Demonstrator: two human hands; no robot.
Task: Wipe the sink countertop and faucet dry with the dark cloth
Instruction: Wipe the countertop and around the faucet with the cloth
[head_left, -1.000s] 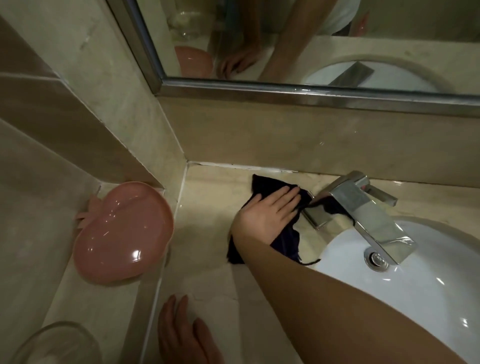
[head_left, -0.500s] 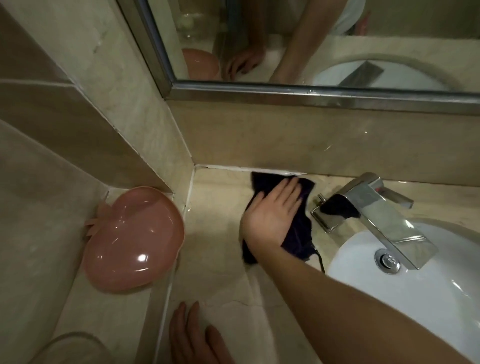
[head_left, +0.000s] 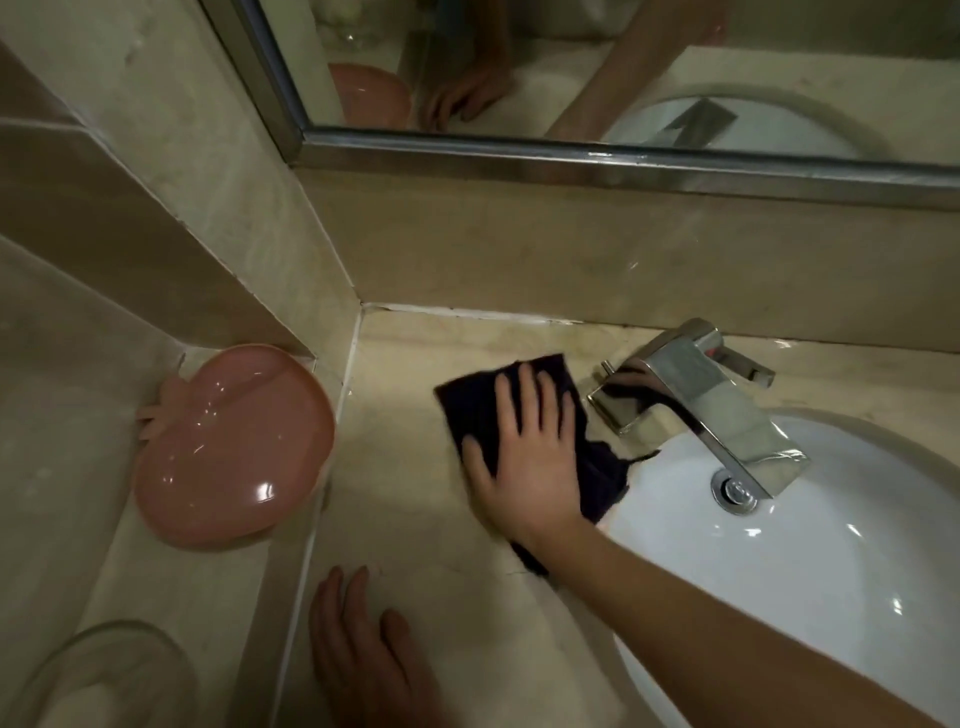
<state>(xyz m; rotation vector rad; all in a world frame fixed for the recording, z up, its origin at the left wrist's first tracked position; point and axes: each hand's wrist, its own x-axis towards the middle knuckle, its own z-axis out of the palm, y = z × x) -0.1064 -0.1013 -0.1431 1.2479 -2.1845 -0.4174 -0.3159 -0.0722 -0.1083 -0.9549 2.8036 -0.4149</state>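
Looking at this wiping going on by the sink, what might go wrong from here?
Three possible slips:
1. The dark cloth already droops over the rim of the white basin; another stroke may drag it in, where it could get wet.
2. The right hand presses flat beside the chrome faucet, so a wide sweep could knock knuckles on its square corners.
3. A leftward sweep might nudge the pink dish on the side ledge.

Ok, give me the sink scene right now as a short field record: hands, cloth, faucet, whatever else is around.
right hand: flat, fingers spread, pressing the dark cloth onto the countertop
left hand: flat on the countertop's near edge, holding nothing
cloth position: left of the faucet, one corner over the sink rim
pink dish: on the side ledge, left
mirror: above the backsplash
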